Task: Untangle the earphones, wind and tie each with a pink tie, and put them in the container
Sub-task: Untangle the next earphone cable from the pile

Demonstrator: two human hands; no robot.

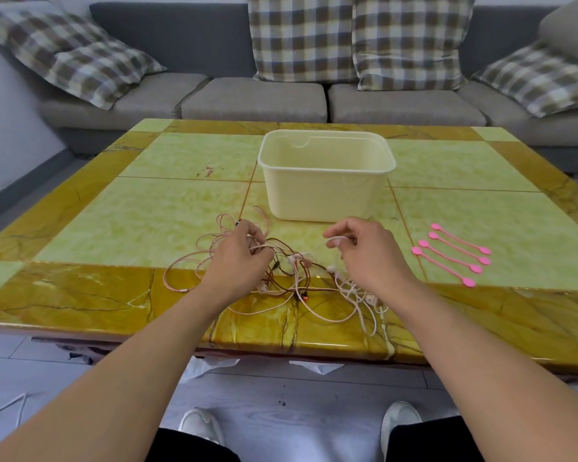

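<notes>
At centre frame, left hand (239, 258) pinches pink cable in the tangled earphones (294, 278); right hand (364, 253) pinches a white strand beside it. Cream container (326, 191) stands just above on the surface (147, 211). Four pink ties (451, 253) lie right, untouched.
</notes>
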